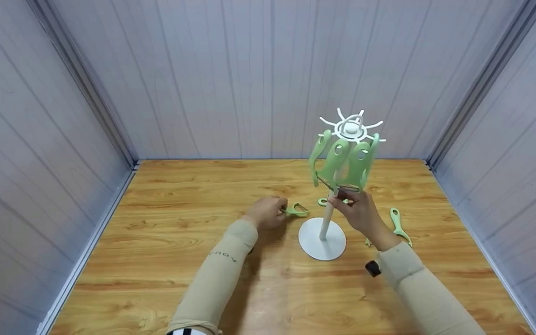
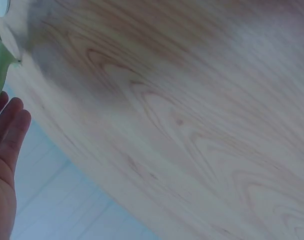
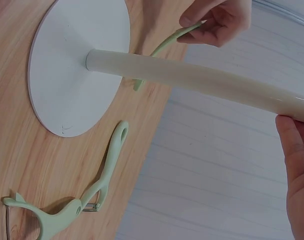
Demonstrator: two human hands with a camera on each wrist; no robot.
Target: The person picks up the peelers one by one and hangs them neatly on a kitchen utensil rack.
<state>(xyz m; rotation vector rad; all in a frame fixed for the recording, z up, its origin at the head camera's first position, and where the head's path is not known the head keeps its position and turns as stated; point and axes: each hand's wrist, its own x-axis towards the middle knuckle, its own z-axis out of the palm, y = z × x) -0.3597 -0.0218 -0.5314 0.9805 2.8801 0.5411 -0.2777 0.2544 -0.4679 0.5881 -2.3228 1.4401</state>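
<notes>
left hand [image 1: 268, 212] pinches pale-green plastic y-shaped peeler [image 1: 299, 211] by handle; right hand [image 1: 360, 213] grips off-white cylindrical stand pole [image 1: 326, 221], right of left hand; best brace pole, lift peeler clear of round white base [image 1: 311, 243]

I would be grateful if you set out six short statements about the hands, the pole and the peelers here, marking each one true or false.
1. The right hand holds the pole below the hanging peelers. True.
2. The left hand holds nothing. False: it pinches a green peeler.
3. Every hook has a peeler on it. False: the hooks at the back are bare.
4. More peelers lie on the table, to the right of the base. True.
5. That base is square. False: it is round.
6. Both forearms are in beige sleeves. True.
</notes>
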